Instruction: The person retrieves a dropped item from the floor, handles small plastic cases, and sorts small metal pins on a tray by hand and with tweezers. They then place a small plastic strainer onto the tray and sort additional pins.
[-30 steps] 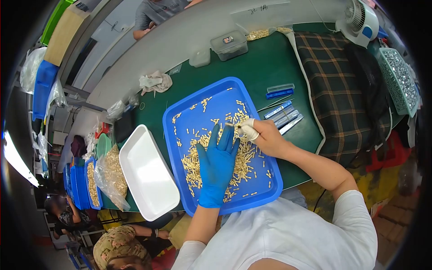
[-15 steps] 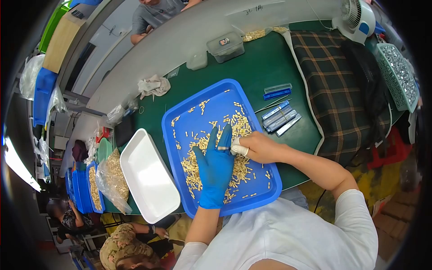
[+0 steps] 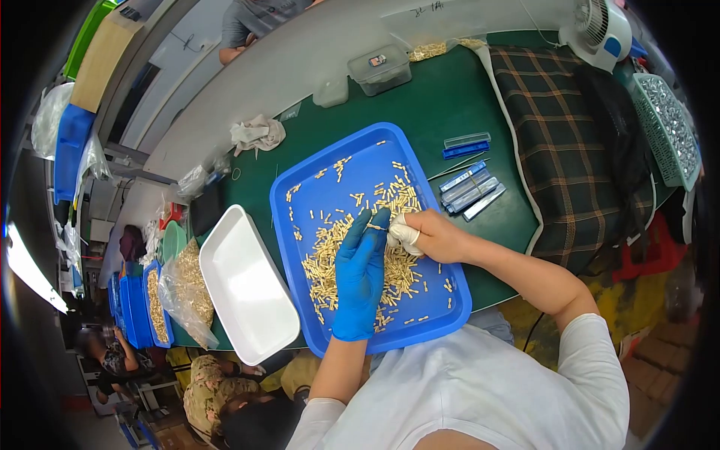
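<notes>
My left hand (image 3: 358,281), in a blue glove, is over the tray with its fingers curled together. Between its fingertips is a small brass-coloured pin (image 3: 377,227). My right hand (image 3: 431,235), with pale covers on its fingertips, is closed in a pinch right beside the pin's right end. What sits inside that pinch is hidden by the fingers. Beneath both hands, a blue tray (image 3: 281,225) holds many loose brass pins (image 3: 322,262), heaped around the middle with some scattered toward the edges.
A white tray (image 3: 244,281) stands left of the blue one. To the right lie thin rods (image 3: 459,169) and small clear-and-blue cases (image 3: 471,191). Farther out are a plaid cloth (image 3: 559,135), a fan (image 3: 596,34) and a green basket (image 3: 664,127). Other people sit nearby.
My left hand's fingers, spread out flat before, have curled in around the brass pin. The right hand stays pinched beside them. The whole view has shifted slightly.
</notes>
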Action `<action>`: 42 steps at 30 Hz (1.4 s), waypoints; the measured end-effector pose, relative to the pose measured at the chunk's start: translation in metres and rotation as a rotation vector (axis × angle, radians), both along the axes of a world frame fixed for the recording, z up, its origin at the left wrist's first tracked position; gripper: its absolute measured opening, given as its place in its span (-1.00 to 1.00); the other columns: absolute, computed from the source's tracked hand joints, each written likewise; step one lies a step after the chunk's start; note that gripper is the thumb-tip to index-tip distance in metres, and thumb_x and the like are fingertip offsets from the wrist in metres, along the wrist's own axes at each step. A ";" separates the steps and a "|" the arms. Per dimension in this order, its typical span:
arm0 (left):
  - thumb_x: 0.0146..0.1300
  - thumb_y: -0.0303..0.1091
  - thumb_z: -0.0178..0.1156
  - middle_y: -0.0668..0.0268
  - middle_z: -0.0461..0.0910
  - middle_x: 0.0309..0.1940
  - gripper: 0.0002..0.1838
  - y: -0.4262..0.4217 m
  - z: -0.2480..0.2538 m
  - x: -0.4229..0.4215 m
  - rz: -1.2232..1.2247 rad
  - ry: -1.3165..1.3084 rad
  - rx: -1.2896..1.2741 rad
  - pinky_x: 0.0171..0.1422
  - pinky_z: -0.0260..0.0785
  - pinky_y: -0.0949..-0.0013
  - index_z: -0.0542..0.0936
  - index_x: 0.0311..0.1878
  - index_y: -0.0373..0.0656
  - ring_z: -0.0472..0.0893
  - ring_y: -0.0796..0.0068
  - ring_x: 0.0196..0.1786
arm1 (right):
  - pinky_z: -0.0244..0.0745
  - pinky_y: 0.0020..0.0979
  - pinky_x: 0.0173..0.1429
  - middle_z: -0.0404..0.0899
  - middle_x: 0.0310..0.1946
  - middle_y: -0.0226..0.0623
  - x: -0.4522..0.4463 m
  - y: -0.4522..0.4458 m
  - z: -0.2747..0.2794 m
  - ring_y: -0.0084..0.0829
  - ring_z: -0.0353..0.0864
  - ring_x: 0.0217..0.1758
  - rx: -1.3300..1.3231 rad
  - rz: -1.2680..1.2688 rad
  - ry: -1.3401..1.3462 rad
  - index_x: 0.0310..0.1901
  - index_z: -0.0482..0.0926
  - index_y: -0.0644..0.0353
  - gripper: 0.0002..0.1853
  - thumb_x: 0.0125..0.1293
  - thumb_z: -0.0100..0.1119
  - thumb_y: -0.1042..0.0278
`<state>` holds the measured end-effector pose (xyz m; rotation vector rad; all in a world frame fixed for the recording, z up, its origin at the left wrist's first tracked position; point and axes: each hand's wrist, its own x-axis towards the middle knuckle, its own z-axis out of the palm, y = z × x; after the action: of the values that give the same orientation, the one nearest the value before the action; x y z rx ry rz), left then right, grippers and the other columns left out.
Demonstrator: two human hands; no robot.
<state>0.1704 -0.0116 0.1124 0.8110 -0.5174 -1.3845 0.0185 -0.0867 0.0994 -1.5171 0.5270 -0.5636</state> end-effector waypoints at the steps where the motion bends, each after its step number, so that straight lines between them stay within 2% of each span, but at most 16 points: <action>1: 0.31 -0.58 -0.02 0.00 0.37 0.21 -0.56 0.001 -0.001 0.000 0.005 0.001 0.000 0.39 0.18 0.30 0.30 0.27 -0.30 0.38 0.27 0.27 | 0.29 -0.52 -0.48 0.36 -0.67 -0.43 0.001 0.001 0.000 -0.62 0.35 -0.60 0.000 0.005 0.001 -0.31 0.48 0.31 -0.70 0.44 -0.11 0.24; 4: 0.27 -0.64 0.00 0.05 0.47 0.13 -0.58 0.006 0.000 -0.002 0.031 -0.117 -0.065 0.34 0.24 0.34 0.36 0.22 -0.32 0.45 0.31 0.21 | 0.38 -0.32 -0.36 0.50 -0.54 -0.23 0.002 0.005 0.000 -0.29 0.50 -0.52 -0.156 -0.045 -0.044 -0.27 0.48 0.28 -0.74 0.41 -0.08 0.24; 5: 0.27 -0.64 0.00 0.05 0.47 0.13 -0.58 0.007 0.003 -0.003 0.033 -0.114 -0.066 0.34 0.24 0.34 0.36 0.22 -0.32 0.45 0.31 0.21 | 0.38 -0.32 -0.36 0.50 -0.54 -0.23 0.003 0.005 -0.002 -0.29 0.50 -0.52 -0.156 -0.043 -0.041 -0.27 0.48 0.28 -0.74 0.41 -0.08 0.24; 8: 0.27 -0.65 0.00 0.10 0.48 0.13 -0.56 0.014 0.013 -0.009 0.023 -0.517 -0.121 0.30 0.28 0.38 0.34 0.24 -0.31 0.49 0.36 0.18 | 0.42 -0.23 -0.14 0.51 -0.30 -0.12 0.004 0.004 -0.015 -0.12 0.53 -0.24 -0.657 -0.077 0.013 -0.18 0.45 0.28 -0.74 0.40 -0.09 0.22; 9: 0.27 -0.65 0.00 0.10 0.48 0.13 -0.56 0.015 0.014 -0.010 0.020 -0.511 -0.120 0.30 0.28 0.38 0.34 0.24 -0.31 0.49 0.36 0.18 | 0.42 -0.23 -0.14 0.51 -0.30 -0.12 0.003 0.005 -0.015 -0.12 0.53 -0.24 -0.656 -0.079 0.020 -0.18 0.45 0.28 -0.74 0.40 -0.09 0.22; 12: 0.26 -0.67 0.00 0.13 0.48 0.13 -0.53 0.018 0.016 -0.012 0.013 -0.636 -0.161 0.28 0.30 0.40 0.32 0.26 -0.29 0.51 0.39 0.15 | 0.35 -0.16 0.06 0.44 -0.11 -0.03 0.002 0.006 -0.011 0.01 0.42 -0.03 -0.582 -0.017 -0.010 -0.11 0.42 0.29 -0.73 0.41 -0.11 0.23; 16: 0.25 -0.68 0.01 0.13 0.48 0.14 -0.51 0.017 0.018 -0.012 -0.004 -0.695 -0.142 0.28 0.29 0.39 0.30 0.28 -0.27 0.50 0.39 0.17 | 0.34 -0.14 0.09 0.43 -0.09 -0.01 0.000 0.006 -0.005 0.03 0.41 0.00 -0.583 0.012 -0.023 -0.07 0.40 0.31 -0.72 0.41 -0.12 0.24; 21: 0.26 -0.67 0.01 0.14 0.48 0.14 -0.50 0.018 0.017 -0.012 -0.003 -0.698 -0.152 0.29 0.28 0.38 0.29 0.28 -0.26 0.50 0.39 0.17 | 0.34 -0.14 0.10 0.43 -0.08 0.01 0.002 0.006 -0.010 0.04 0.41 0.00 -0.604 -0.010 -0.052 -0.04 0.40 0.31 -0.71 0.41 -0.12 0.25; 29: 0.26 -0.66 0.03 0.15 0.55 0.05 -0.53 0.017 0.017 -0.014 0.057 -0.720 -0.135 0.29 0.29 0.37 0.30 0.25 -0.31 0.49 0.40 0.17 | 0.36 -0.12 -0.08 0.44 -0.26 -0.01 0.004 0.006 -0.017 0.01 0.45 -0.14 -0.614 -0.025 0.016 -0.24 0.42 0.32 -0.73 0.39 -0.08 0.23; 32: 0.25 -0.66 0.04 0.15 0.58 0.00 -0.54 0.016 0.018 -0.014 0.081 -0.608 -0.082 0.28 0.29 0.37 0.31 0.24 -0.33 0.49 0.41 0.16 | 0.35 -0.12 -0.18 0.43 -0.37 -0.04 0.004 0.007 -0.017 0.00 0.46 -0.24 -0.636 -0.051 0.024 -0.35 0.41 0.31 -0.71 0.37 -0.04 0.21; 40: 0.21 -0.67 0.08 0.17 0.59 -0.05 -0.52 0.012 0.011 -0.011 0.162 -0.501 0.008 0.25 0.32 0.40 0.32 0.23 -0.33 0.53 0.41 0.09 | 0.38 -0.13 -0.32 0.47 -0.52 -0.11 0.005 0.011 -0.012 -0.07 0.50 -0.40 -0.643 -0.149 0.006 -0.29 0.51 0.28 -0.76 0.28 0.10 0.22; 42: 0.22 -0.65 0.09 0.14 0.56 0.00 -0.51 0.009 0.012 -0.009 0.162 -0.483 0.068 0.27 0.29 0.38 0.30 0.24 -0.33 0.50 0.39 0.13 | 0.38 -0.14 -0.35 0.48 -0.53 -0.12 0.007 0.012 -0.012 -0.09 0.51 -0.42 -0.657 -0.186 -0.024 -0.30 0.52 0.27 -0.77 0.27 0.12 0.23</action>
<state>0.1610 -0.0025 0.1242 1.2263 -0.7595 -1.0587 0.0259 -0.0744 0.0872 -2.0884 0.4904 -0.9617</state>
